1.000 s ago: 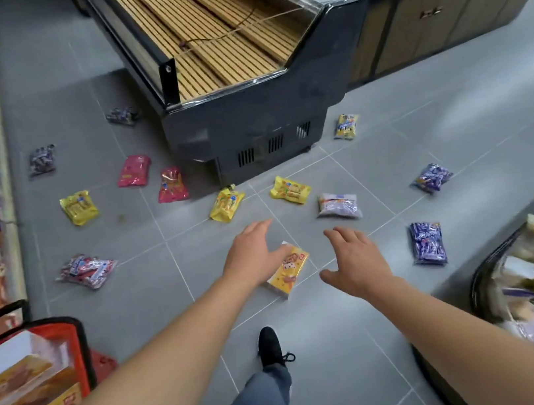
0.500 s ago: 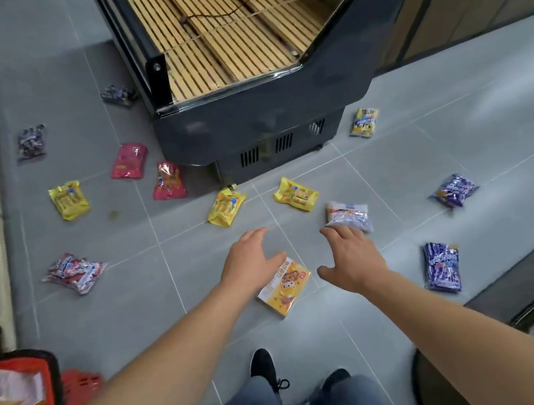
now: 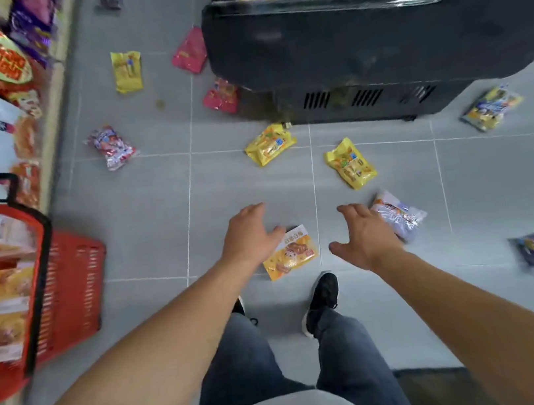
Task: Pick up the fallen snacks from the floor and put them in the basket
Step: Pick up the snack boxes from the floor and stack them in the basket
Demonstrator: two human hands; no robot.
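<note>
Hands both spread, empty: left (image 3: 250,236) over orange packet's (image 3: 292,252) corner, right (image 3: 366,239) beside silver packet (image 3: 399,217). We found orange packet flat on floor between hands. We judged it light, crinkly, slick; best pinched at edge seam. Red basket (image 3: 73,283) stood at left, already holding boxed snacks (image 3: 3,304).
</note>
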